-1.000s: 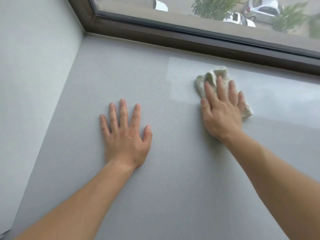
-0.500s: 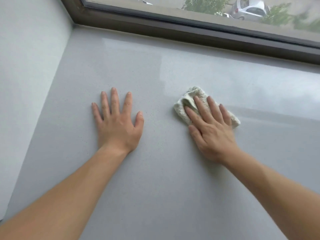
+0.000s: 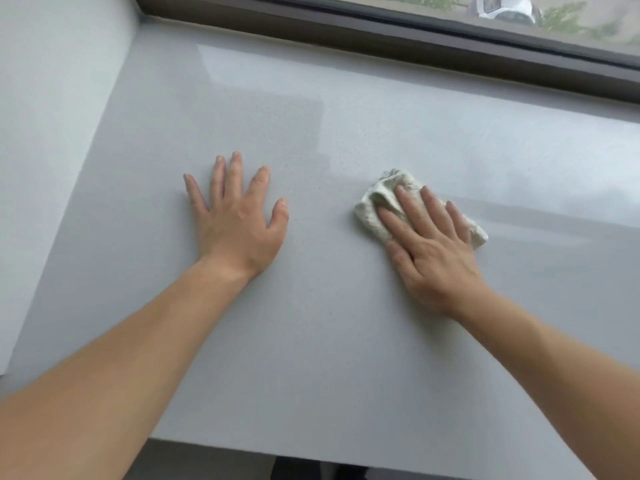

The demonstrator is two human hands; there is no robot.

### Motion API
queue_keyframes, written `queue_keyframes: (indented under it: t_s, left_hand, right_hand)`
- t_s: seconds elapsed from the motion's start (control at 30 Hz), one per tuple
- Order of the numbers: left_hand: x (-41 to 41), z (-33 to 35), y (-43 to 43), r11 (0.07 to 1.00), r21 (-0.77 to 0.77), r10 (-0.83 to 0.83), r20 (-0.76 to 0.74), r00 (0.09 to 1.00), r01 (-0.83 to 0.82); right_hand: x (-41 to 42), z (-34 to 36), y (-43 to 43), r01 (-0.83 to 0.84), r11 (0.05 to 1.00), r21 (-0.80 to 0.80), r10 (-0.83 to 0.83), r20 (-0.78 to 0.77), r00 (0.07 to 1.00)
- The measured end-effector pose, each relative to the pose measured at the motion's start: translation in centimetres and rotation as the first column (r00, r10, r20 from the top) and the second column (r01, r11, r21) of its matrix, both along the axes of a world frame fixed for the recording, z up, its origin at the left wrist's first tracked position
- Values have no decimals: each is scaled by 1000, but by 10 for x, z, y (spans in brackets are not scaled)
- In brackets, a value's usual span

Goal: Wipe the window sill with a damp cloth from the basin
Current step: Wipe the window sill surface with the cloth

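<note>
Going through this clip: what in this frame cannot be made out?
Basin: outside the head view entirely.
Cloth: partly hidden under the right hand; dampness unreadable.
Window sill: right end cut by the frame edge.
Car outside: blurred, cropped at the top edge.

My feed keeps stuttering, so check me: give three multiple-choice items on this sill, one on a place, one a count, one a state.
1. Where on the window sill is the cloth? A far left corner; B under the right hand; C at the front edge.
2. How many cloths show? A none; B one; C two.
3. The left hand is: A flat, fingers spread, on bare sill; B fisted; C pinching the cloth.
Answers: B, its fingers press on it; B, one crumpled pale cloth; A, palm down, holding nothing.
</note>
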State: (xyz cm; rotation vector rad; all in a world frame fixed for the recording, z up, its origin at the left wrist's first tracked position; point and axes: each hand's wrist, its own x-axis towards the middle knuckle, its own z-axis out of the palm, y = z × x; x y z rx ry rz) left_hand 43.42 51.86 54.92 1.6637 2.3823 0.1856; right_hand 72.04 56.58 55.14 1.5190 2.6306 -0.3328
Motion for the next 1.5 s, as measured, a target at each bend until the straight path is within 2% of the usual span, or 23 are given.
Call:
queue_keyframes:
  t_s: [0.1,0.17,0.23,0.3,0.37,0.4,0.47,0.57,0.63,0.7,0.77,0.83,0.87,0.93,1.0,1.03,1.07,1.13,1.23,1.33,1.4,1.5]
  left_hand:
    - [36,6,-38,996,48,-82,41,996,80]
    - [55,4,-66,994,41,-100,50,994,98]
    - [67,-2,-87,995,23,-101,32,994,101]
    - [73,-8,-98,993,6,-116,-15,993,116]
    - [74,-11,-100,991,-11,-136,-68,988,136]
    - [74,-11,-100,991,-21,-135,-83,987,134]
    - [75,-12,-100,992,-38,-121,-96,988,118]
    - [76,-11,-100,994,-41,-103,-86,991,100]
    - [77,-10,-100,996,-10,-92,-53,994,92]
    - [78,-6,-105,995,67,-73,-5,997,73]
    - [82,-1,-117,993,119,-20,16,1000,18]
    - [88,2,-132,995,94,25,19,1000,-27]
    - [91,1,-141,998,63,26,15,1000,-27]
    - [94,-4,-154,1000,-2,-9,-8,1000,9]
    - [95,-8,-158,999,-42,-33,-38,999,32]
    - [95,-8,-158,999,-46,-29,-44,999,26]
    - [95,-8,-157,999,-44,-24,-42,999,22]
    - [94,-7,-157,999,-30,-28,-10,1000,28]
    - [92,-6,-159,999,-15,-29,27,999,29]
    - [93,-4,-158,1000,-10,-22,29,999,22]
    - [93,-4,-158,999,-14,-30,24,999,30]
    - [94,-6,-160,998,-50,-37,-11,999,36]
  right_hand:
    - [0,-1,17,293,956,-5,-294,-5,956]
    - [-18,-2,-7,332,943,-1,-332,-7,943]
    - [-29,0,-53,200,980,13,-200,-20,980]
    - [-20,1,-95,-24,999,38,25,-29,999]
    - [3,1,-101,-188,982,32,190,-40,981]
    - [15,0,-90,-214,976,35,216,-34,976]
    - [32,-1,-59,-122,992,36,122,-9,992]
    - [33,0,-25,180,984,-1,-180,-3,984]
    - [18,-1,-41,234,972,11,-234,-9,972]
    - [9,0,-84,111,993,33,-111,-20,994]
    - [17,2,-134,-120,992,36,121,-32,992]
    - [37,6,-149,-306,952,2,306,-26,952]
    - [47,5,-141,-348,937,-6,348,-27,937]
    - [55,3,-114,-245,969,-18,244,-23,969]
    - [49,3,-92,59,997,-40,-60,-31,998]
    - [40,2,-93,165,986,-35,-166,-20,986]
    - [30,2,-103,199,980,-19,-200,-10,980]
    - [16,4,-147,90,996,2,-90,-30,995]
    - [23,7,-214,-203,979,-11,202,-68,977]
    - [45,2,-207,-313,950,14,313,-29,949]
    - [57,-1,-184,-185,982,43,185,7,983]
    - [52,-1,-170,206,978,34,-206,-8,979]
